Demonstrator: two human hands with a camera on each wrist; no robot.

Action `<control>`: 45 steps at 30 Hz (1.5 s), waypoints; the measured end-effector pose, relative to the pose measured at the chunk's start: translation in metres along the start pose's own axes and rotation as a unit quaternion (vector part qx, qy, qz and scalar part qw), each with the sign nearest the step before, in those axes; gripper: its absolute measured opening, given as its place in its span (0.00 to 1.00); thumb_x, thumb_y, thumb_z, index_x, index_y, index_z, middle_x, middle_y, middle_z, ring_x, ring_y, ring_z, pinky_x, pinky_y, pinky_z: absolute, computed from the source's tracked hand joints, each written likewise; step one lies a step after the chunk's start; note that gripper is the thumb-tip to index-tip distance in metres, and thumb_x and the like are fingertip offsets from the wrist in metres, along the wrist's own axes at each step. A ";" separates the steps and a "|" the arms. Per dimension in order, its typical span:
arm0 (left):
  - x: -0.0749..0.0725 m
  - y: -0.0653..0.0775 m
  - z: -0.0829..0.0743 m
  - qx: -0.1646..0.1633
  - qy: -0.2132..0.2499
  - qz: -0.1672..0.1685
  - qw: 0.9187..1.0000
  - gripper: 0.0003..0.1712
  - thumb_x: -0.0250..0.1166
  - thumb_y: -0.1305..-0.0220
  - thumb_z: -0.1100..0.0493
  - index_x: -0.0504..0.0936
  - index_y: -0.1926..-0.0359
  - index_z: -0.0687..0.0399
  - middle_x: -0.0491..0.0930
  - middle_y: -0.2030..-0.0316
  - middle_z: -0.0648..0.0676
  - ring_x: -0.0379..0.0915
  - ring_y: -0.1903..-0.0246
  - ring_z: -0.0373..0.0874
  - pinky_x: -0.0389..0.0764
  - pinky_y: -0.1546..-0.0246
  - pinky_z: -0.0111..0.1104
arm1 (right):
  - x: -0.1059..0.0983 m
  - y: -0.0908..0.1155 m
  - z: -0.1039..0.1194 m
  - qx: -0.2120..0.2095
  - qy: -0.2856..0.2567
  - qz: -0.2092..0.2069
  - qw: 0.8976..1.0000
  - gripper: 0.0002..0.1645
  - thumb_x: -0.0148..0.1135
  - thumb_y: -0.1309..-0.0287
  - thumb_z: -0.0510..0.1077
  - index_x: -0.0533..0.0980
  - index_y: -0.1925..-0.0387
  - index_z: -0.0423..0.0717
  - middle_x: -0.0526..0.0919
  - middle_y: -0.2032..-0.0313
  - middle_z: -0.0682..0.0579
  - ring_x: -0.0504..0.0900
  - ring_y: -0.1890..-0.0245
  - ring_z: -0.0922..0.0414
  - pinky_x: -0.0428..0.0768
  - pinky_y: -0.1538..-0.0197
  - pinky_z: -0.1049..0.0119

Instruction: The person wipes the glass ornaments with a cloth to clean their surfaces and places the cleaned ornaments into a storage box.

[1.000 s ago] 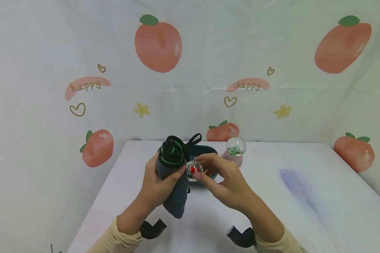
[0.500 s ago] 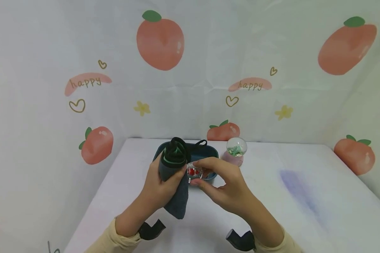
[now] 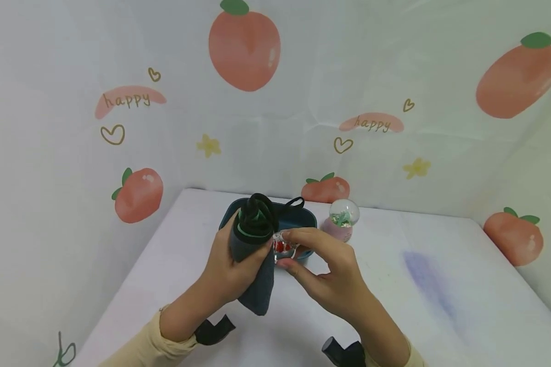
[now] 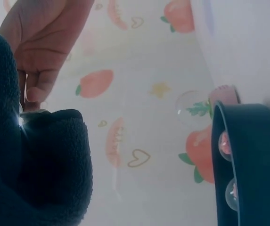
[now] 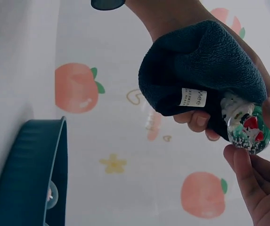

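In the head view my left hand grips a dark teal towel, bunched and rolled, its lower corner hanging down. My right hand pinches a small snow globe between thumb and fingers. Red and white figures and loose glitter show inside the globe in the right wrist view. There the towel, with a white label, wraps part of the globe, and left fingertips show beneath the cloth. The left wrist view shows mostly towel, hiding most of the globe.
Behind the hands stands a dark blue tub; in the left wrist view it contains clear globes. Right of it, another snow globe with a pink base stands on the white table. A fruit-printed cloth hangs behind.
The snow globe has turned in my right fingers against the towel. Both hands keep nearly the same place, and the head view has tilted slightly.
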State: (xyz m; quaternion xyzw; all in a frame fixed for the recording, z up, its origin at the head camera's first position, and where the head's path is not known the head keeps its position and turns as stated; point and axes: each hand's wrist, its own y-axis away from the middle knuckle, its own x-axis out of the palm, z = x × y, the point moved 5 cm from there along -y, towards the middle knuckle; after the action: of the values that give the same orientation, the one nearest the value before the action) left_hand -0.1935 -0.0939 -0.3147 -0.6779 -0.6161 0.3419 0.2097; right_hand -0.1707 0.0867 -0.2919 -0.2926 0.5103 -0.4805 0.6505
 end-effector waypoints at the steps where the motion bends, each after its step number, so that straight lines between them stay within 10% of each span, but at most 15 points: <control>1: 0.000 0.000 -0.002 -0.002 0.000 0.002 1.000 0.16 0.66 0.37 0.67 0.78 0.49 0.58 0.81 0.63 0.51 0.79 0.62 0.42 0.84 0.59 0.38 | 0.000 -0.001 0.001 0.000 -0.001 -0.001 1.000 0.18 0.73 0.34 0.43 0.83 0.49 0.34 0.89 0.56 0.42 0.86 0.58 0.55 0.85 0.53 0.70; 45: -0.001 0.013 -0.047 -0.021 0.003 -0.030 0.999 0.23 0.69 0.40 0.70 0.77 0.44 0.55 0.82 0.57 0.50 0.82 0.56 0.45 0.84 0.51 0.42 | -0.010 -0.006 0.026 -0.050 -0.042 -0.014 0.998 0.20 0.75 0.36 0.41 0.82 0.48 0.32 0.89 0.51 0.38 0.88 0.52 0.50 0.85 0.57 0.68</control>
State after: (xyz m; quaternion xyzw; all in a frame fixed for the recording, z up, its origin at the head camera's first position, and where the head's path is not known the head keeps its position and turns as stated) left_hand -0.1505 -0.0907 -0.2918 -0.6645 -0.6426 0.3202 0.2074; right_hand -0.1486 0.0909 -0.2752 -0.3517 0.5019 -0.4504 0.6493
